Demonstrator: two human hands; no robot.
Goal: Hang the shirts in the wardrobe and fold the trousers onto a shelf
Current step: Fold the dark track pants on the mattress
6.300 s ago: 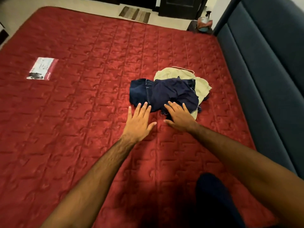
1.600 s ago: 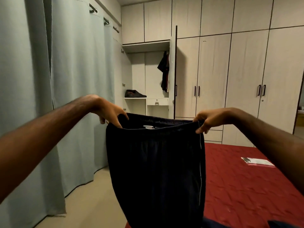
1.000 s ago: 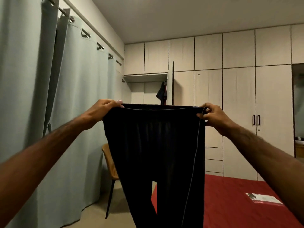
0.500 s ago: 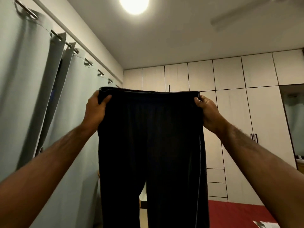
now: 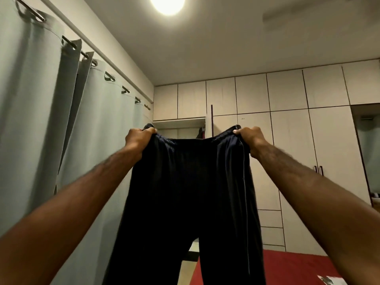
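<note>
The left hand [image 5: 138, 140] is fisted tight around one end of the waistband, and the right hand [image 5: 249, 139] grips the other end the same way, fingers curled over bunched cloth. Between them the dark trousers [image 5: 191, 198] hang in the air at arm's length, the waistband sagging a little in the middle, both legs dropping straight down and out of sight at the bottom. A thin pale stripe runs down the right leg's side seam. Both bare forearms reach up and forward from the near corners. To the left, pale grey-green curtains [image 5: 41, 130] hang from rings on a rail along the wall. At the far side stands the wardrobe [image 5: 292, 140], a wall of light wooden doors with upper cabinets; its leftmost door stands open, and a dark garment [image 5: 202, 132] hangs inside just above the waistband's dip. Down on the right, a corner of the red bed [image 5: 292, 266] shows, with a printed leaflet [image 5: 331, 281] lying at the edge of view. Overhead a round ceiling lamp [image 5: 167, 5] glows bright.
</note>
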